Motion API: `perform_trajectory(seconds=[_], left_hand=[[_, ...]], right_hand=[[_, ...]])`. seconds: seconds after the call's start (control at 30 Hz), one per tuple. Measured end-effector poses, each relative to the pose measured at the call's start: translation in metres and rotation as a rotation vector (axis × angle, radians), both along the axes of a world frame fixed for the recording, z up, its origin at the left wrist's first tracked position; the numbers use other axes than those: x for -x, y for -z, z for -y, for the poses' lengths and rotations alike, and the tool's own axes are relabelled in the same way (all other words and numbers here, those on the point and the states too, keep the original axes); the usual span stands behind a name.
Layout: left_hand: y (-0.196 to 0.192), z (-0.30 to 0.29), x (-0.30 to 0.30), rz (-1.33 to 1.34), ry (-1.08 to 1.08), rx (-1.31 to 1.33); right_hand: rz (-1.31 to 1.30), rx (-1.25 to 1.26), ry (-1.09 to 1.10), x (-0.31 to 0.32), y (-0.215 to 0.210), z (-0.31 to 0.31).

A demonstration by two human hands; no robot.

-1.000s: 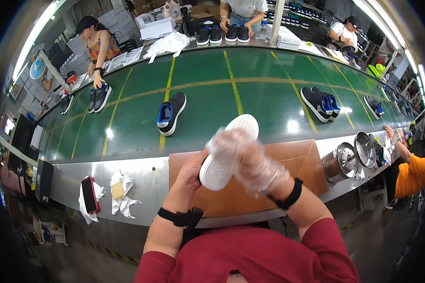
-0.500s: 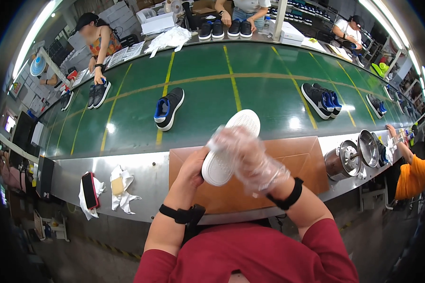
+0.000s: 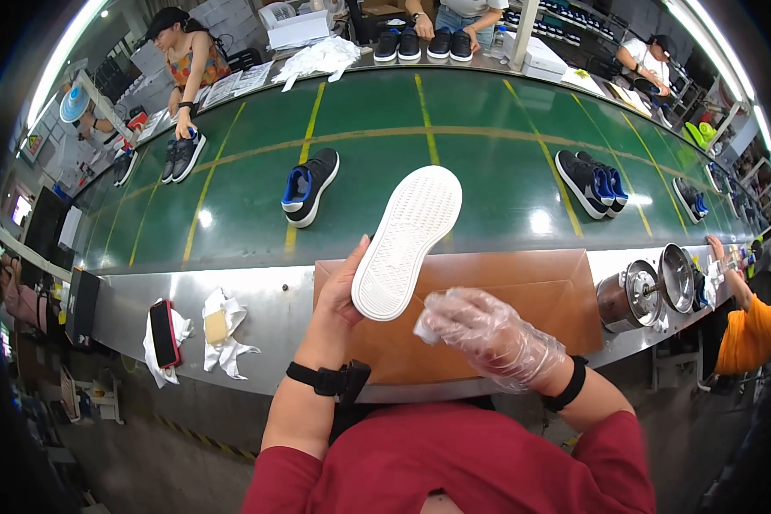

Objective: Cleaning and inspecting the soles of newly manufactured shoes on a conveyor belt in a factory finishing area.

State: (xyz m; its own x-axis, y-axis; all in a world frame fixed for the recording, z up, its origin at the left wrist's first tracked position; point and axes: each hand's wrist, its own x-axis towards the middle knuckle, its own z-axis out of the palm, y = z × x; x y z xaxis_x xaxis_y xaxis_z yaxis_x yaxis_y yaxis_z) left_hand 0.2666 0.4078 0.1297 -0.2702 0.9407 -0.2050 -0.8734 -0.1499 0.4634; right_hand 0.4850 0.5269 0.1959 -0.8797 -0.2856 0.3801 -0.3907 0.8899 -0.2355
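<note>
A sneaker (image 3: 407, 244) is tilted with its white, textured sole facing me, which hides its upper. My bare left hand (image 3: 341, 287) grips the shoe by its lower left side. In a clear plastic glove, my right hand (image 3: 493, 334) is closed around a small white cloth (image 3: 425, 327), a short way right of the sole and not touching it. Both hands are over a brown board (image 3: 531, 283) on the metal ledge. Beyond them, a single dark sneaker (image 3: 311, 187) with blue lining stands on the green conveyor belt (image 3: 480, 193).
A pair of dark sneakers (image 3: 589, 184) stands on the belt to the right. Metal pots (image 3: 629, 295) flank the board. Left of it lie a phone (image 3: 164, 334) on a cloth and a yellowish block (image 3: 216, 326) on another. A co-worker's hand (image 3: 184, 124) touches shoes at far left.
My right hand with the cloth has come off the sole, moving right and toward me. The sole is now fully exposed, and the shoe has shifted slightly up.
</note>
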Motion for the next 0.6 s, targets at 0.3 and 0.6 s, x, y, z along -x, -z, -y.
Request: perform_trajectory(seconds=[0.3, 0.6], left_hand=[[-0.012, -0.005, -0.020, 0.061, -0.018, -0.020], [0.000, 0.004, -0.025, 0.061, -0.048, 0.000]], right_hand=[[-0.249, -0.090, 0.152, 0.037, 0.000, -0.005], [-0.148, 0.347, -0.088, 0.038, 0.002, 0.010]])
